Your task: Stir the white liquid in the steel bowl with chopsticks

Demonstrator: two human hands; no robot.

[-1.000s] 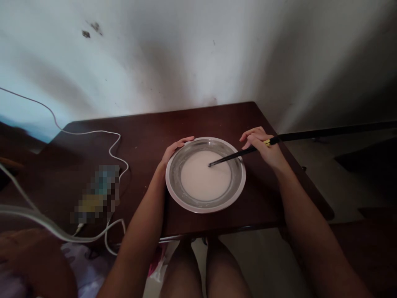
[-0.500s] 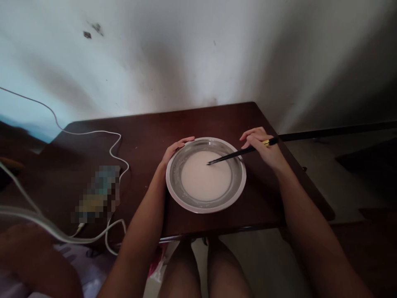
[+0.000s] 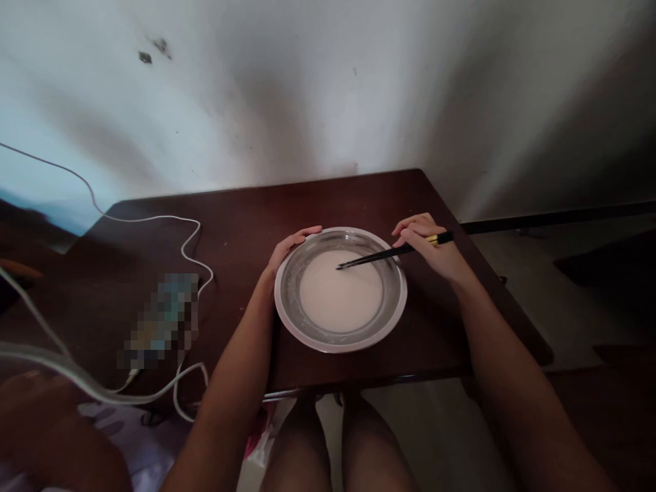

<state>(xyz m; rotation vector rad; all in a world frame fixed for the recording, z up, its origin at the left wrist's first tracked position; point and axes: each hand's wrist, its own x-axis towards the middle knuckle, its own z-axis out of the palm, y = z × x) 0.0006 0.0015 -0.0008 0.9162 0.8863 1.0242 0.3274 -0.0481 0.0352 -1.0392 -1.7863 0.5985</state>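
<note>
A round metal bowl (image 3: pixel 292 273) with a white rim sits on a dark brown table (image 3: pixel 240 219) and holds a pale milky liquid (image 3: pixel 341 301). My left hand (image 3: pixel 287 249) grips the bowl's left rim, fingers curled over the edge. My right hand (image 3: pixel 428 249) is closed on a pair of black chopsticks (image 3: pixel 382 255) with gold bands near the top. Their tips dip into the liquid near the bowl's far side.
A white cable (image 3: pixel 189 253) loops across the table's left half beside a blurred object (image 3: pixel 161 318). A grey wall rises right behind the table. My knees (image 3: pixel 338 444) show below the front edge. Floor lies to the right.
The chopstick tips have swept up and to the left through the liquid, and my right hand has shifted slightly left. My left hand and the bowl stay put.
</note>
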